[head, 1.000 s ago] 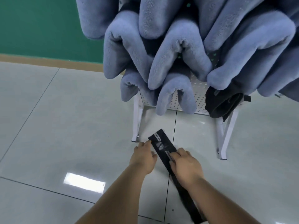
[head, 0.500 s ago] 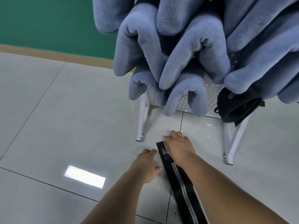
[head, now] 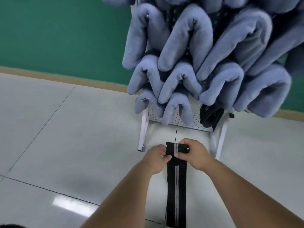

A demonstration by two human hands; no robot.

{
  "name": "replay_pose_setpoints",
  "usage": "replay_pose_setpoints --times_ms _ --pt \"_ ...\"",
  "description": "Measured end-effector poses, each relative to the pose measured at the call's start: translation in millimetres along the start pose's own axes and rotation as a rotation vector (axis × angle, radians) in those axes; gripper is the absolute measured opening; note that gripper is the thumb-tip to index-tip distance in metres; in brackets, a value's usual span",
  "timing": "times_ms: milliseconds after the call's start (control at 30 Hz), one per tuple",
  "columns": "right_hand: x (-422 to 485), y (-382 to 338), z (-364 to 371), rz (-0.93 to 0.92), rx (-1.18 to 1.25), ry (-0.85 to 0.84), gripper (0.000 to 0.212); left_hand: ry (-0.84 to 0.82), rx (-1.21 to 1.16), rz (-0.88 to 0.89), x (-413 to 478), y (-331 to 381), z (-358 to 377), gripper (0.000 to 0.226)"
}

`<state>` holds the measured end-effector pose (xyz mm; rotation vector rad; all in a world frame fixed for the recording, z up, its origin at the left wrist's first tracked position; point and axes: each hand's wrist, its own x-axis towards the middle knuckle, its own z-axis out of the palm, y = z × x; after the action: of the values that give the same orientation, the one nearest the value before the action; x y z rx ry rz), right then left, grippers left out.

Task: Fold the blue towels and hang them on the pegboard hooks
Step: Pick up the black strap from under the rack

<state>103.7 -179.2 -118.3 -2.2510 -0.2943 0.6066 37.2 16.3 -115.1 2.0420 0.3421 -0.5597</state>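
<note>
- Apparently the task is near its end: many blue towels [head: 184,38] hang folded over on the pegboard [head: 195,111], in crowded rows that overlap from the top of the view down almost to the board's lower edge.
- No loose blue towel lies on the part of the floor [head: 65,129] that the view shows. Whether some wait outside the view, I cannot tell.
- The hooks are nearly all hidden under the towels, so I cannot say if a free one is left.
- Neither hand holds a towel now. Both work on a long black band [head: 176,186] with grey stripes, which lies on the floor just in front of the rack's white legs [head: 143,129] and runs back toward the person.
- The left hand [head: 156,159] pinches the band's left edge with its fingers [head: 162,153], just below the turned-over end.
- The right hand [head: 195,155] has its fingers [head: 185,143] curled round the far end, which is doubled over on itself.
- In my judgement, the step in hand is to fold or roll this band, beside the towel work.
- No box, basket or bin is in view. The pegboard alone carries things: the towels, and one dark cloth bundle [head: 211,116] at its lower right, touching the towels above it.
</note>
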Motion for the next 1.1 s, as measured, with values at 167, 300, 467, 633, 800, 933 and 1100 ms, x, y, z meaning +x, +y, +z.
replay_pose_setpoints --times_ms 167,300,467,633,800,933,1100 --pt "-60 -46 -42 -0.007 0.294 0.093 0.028 -0.03 -0.064 0.126 -45 54 -28 0.009" --pt "-107 -81 -75 -0.03 0.37 0.111 0.035 0.022 -0.067 0.225 -82 100 -55 0.014" --pt "-147 -123 -121 -0.15 0.257 0.232 0.022 0.072 -0.151 0.362 -125 165 -75 0.015" --pt "-182 -157 -173 -0.266 0.386 0.32 0.02 0.028 -0.19 0.477 -161 222 -84 0.026" --pt "-206 -156 -195 -0.335 0.45 0.384 0.014 -0.081 -0.073 0.475 -172 232 -66 0.019" --pt "-214 -140 -190 -0.31 0.453 0.437 0.013 -0.099 -0.338 0.364 -166 225 -38 0.017" --pt "-209 -127 -194 -0.351 0.284 0.53 0.024 -0.172 -0.585 0.176 -162 228 -22 0.024"
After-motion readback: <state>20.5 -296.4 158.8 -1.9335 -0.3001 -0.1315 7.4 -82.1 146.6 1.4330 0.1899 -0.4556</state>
